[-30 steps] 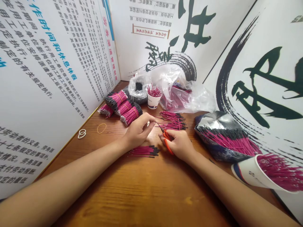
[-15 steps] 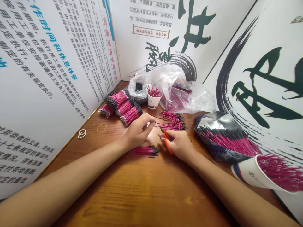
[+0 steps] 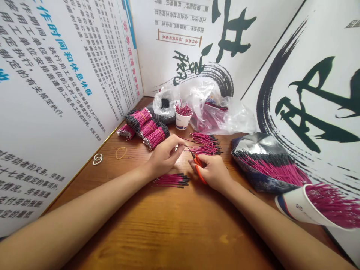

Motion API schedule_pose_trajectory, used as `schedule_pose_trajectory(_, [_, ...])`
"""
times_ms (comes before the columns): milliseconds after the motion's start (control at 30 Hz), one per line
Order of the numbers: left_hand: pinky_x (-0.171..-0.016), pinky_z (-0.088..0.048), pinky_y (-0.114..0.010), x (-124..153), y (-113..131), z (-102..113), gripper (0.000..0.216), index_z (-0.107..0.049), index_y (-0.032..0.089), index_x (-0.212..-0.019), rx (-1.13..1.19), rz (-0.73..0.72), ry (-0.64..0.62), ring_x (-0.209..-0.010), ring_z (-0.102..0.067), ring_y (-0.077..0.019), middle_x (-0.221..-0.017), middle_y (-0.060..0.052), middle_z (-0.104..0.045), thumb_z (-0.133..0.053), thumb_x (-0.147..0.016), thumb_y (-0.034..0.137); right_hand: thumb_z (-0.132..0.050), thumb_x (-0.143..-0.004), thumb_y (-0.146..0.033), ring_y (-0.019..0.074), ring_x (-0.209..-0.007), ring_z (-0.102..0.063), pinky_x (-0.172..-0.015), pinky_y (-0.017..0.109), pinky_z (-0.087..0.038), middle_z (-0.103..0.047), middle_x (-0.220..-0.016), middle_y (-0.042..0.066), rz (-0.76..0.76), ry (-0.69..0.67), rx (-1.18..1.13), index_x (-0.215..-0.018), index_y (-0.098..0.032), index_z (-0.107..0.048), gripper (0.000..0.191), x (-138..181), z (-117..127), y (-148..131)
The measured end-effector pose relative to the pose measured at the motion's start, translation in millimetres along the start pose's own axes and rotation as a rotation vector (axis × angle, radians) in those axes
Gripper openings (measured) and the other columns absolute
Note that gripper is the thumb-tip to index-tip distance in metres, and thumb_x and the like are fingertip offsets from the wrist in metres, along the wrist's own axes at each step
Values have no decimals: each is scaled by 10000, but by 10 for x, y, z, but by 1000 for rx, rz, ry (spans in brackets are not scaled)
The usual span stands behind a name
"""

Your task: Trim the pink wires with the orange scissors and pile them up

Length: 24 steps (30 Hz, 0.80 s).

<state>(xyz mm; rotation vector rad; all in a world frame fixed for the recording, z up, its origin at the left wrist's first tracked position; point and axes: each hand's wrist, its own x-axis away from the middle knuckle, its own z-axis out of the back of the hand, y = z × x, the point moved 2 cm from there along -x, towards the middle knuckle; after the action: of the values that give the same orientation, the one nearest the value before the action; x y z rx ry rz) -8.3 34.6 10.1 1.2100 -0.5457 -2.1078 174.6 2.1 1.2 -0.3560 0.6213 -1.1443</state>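
Observation:
My left hand (image 3: 165, 155) is closed in a pinch, thumb against forefinger. What it pinches is too small to make out. The narrow dark jaws of orange-handled pliers (image 3: 200, 173) reach up to those fingertips, and my right hand (image 3: 215, 170) is wrapped round the handles. Just beyond both hands lies a loose pile of magenta wires (image 3: 206, 142) with black ends. Nearer me, below my left wrist, a row of similar wires (image 3: 171, 180) lies side by side, black ends pointing right.
Banded wire bundles (image 3: 153, 133), a paper cup (image 3: 183, 122) of wires and clear plastic bags (image 3: 208, 108) stand at the back. On the right are a dark bag (image 3: 247, 176) of wires and a tilted cup (image 3: 292, 202). Rubber bands (image 3: 120, 152) lie left; printed panels surround the wooden table (image 3: 168, 232).

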Motion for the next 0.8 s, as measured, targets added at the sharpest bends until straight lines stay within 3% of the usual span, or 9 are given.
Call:
schedule_pose_trajectory(400, [-656,-417,-243,-3,13,8,111,-589,175,-935,10,-5,5,-736,-519,-127,-831,-16,-584,-483,-955,198,-524,-880,-422,87,-470,-314,-486,242,-222,-391,-479,-41,14,7,8,-527,-200,-316,466,9,18,-31])
schedule_pose_trajectory(800, [-682,-424,-246,-8,4,5,116,-598,172,-938,-2,-18,-1,-773,-535,-132,-844,-19,-587,-487,-958,195,-517,-870,-411,90,-487,-287,-494,252,-188,-301,-506,-44,-23,-20,-21,-542,-196,-312,443,-1,-5,12])
